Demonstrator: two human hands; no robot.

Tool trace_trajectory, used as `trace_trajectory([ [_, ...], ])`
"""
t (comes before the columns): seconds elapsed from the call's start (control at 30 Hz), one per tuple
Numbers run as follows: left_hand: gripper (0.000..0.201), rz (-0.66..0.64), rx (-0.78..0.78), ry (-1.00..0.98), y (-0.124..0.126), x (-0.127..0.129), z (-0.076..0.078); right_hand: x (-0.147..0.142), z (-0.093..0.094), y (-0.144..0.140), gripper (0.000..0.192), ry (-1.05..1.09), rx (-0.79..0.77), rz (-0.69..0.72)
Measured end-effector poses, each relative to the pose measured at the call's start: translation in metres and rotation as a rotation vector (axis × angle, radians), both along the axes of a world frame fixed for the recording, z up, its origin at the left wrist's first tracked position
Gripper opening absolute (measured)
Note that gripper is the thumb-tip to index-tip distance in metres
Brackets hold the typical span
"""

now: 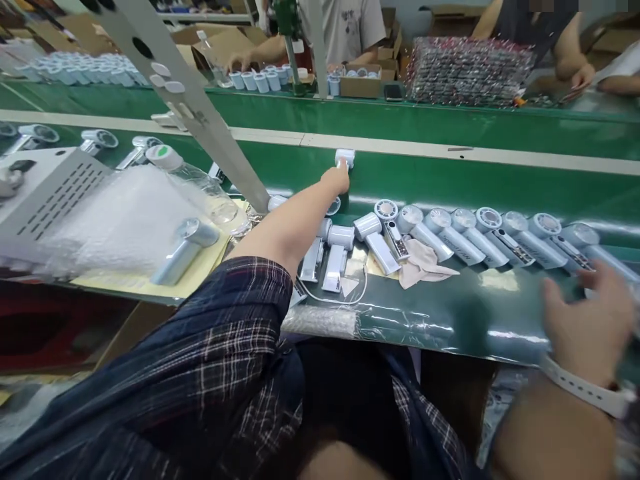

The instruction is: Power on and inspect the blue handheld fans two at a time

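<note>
Green belt (450,180): left hand (336,180) grips white fan (345,158) at arm's reach.

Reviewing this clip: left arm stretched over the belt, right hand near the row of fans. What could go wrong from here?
1. The left hand grips a white fan at full stretch, so it could slip onto the belt.
2. The right hand, blurred beside the row of fans, might knock some askew.

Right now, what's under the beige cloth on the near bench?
The beige cloth lies on the green bench, its upper edge tucked beneath two handheld fans in the row. Whatever lies beneath its folds is covered; nothing shows through.
</note>
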State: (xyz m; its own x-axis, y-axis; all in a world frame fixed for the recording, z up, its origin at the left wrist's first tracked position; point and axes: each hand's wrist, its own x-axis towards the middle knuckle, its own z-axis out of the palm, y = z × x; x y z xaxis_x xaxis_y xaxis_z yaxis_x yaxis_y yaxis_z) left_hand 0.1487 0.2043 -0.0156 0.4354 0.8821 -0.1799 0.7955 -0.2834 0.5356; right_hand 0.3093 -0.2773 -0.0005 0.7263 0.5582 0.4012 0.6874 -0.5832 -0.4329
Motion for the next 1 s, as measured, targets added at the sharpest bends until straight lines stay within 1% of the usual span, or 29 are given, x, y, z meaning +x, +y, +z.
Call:
trace_trajectory([
  [0.03, 0.119, 0.023, -0.006, -0.033, 0.002, 0.0, 0.0, -0.019, 0.003, 0.027, 0.054, 0.038, -0.099, -0.015],
  [0.07, 0.118, 0.046, -0.017, -0.074, 0.005, -0.001, 0.002, -0.037, 0.003, 0.054, 0.051, 0.08, -0.167, 0.077],
  [0.13, 0.111, 0.084, -0.044, -0.16, 0.009, -0.012, 0.012, -0.066, -0.006, 0.103, 0.039, 0.118, -0.281, 0.26],
  [0.17, 0.105, 0.091, -0.059, -0.223, 0.009, -0.023, 0.018, -0.077, -0.014, 0.123, 0.035, 0.105, -0.332, 0.296],
  [0.23, 0.094, 0.063, -0.116, -0.446, -0.001, -0.054, 0.031, -0.091, -0.029, 0.153, 0.032, 0.072, -0.4, 0.314],
  [0.3, 0.084, -0.015, -0.224, -0.777, -0.028, -0.096, 0.039, -0.096, -0.04, 0.167, 0.034, 0.037, -0.442, 0.306],
  [0.33, 0.079, -0.052, -0.292, -0.922, -0.046, -0.119, 0.039, -0.096, -0.042, 0.169, 0.034, 0.019, -0.454, 0.303],
  [0.37, 0.072, -0.071, -0.368, -1.016, -0.067, -0.141, 0.038, -0.095, -0.042, 0.168, 0.034, 0.0, -0.46, 0.3],
  [0.4, 0.063, -0.082, -0.464, -1.075, -0.09, -0.161, 0.034, -0.094, -0.04, 0.166, 0.034, -0.021, -0.464, 0.292],
  [0.43, 0.057, -0.08, -0.56, -1.123, -0.113, -0.177, 0.029, -0.093, -0.035, 0.161, 0.033, -0.046, -0.451, 0.279],
  [0.47, 0.061, -0.079, -0.646, -1.163, -0.134, -0.189, 0.023, -0.094, -0.029, 0.156, 0.033, -0.075, -0.409, 0.259],
  [0.53, 0.075, -0.081, -0.749, -1.249, -0.172, -0.198, 0.012, -0.102, -0.015, 0.147, 0.034, -0.102, -0.227, 0.241],
  [0.6, 0.082, -0.092, -0.788, -1.35, -0.198, -0.191, 0.003, -0.12, -0.002, 0.138, 0.044, -0.029, 0.043, 0.297],
  [0.63, 0.086, -0.105, -0.804, -1.393, -0.206, -0.185, 0.001, -0.131, 0.002, 0.135, 0.051, 0.047, 0.16, 0.361],
  [0.67, 0.09, -0.121, -0.822, -1.424, -0.212, -0.179, -0.001, -0.143, 0.003, 0.133, 0.055, 0.133, 0.233, 0.436],
  [0.7, 0.092, -0.134, -0.842, -1.445, -0.216, -0.173, -0.002, -0.154, 0.002, 0.131, 0.058, 0.216, 0.264, 0.514],
  [0.77, 0.091, -0.141, -0.86, -1.471, -0.218, -0.167, -0.003, -0.169, -0.007, 0.131, 0.055, 0.351, 0.235, 0.638],
  [0.8, 0.089, -0.132, -0.849, -1.482, -0.218, -0.168, -0.003, -0.172, -0.014, 0.133, 0.052, 0.377, 0.199, 0.666],
  [0.83, 0.086, -0.117, -0.823, -1.492, -0.216, -0.17, -0.003, -0.173, -0.023, 0.136, 0.048, 0.354, 0.167, 0.662],
  [0.87, 0.084, -0.1, -0.785, -1.5, -0.215, -0.174, -0.002, -0.171, -0.032, 0.139, 0.044, 0.286, 0.127, 0.638],
  [0.93, 0.082, -0.074, -0.691, -1.516, -0.211, -0.183, -0.002, -0.167, -0.047, 0.148, 0.03, 0.064, 0.006, 0.547],
  [1.0, 0.08, -0.054, -0.624, -1.532, -0.208, -0.191, 0.0, -0.166, -0.055, 0.154, 0.016, -0.114, -0.119, 0.49],
])
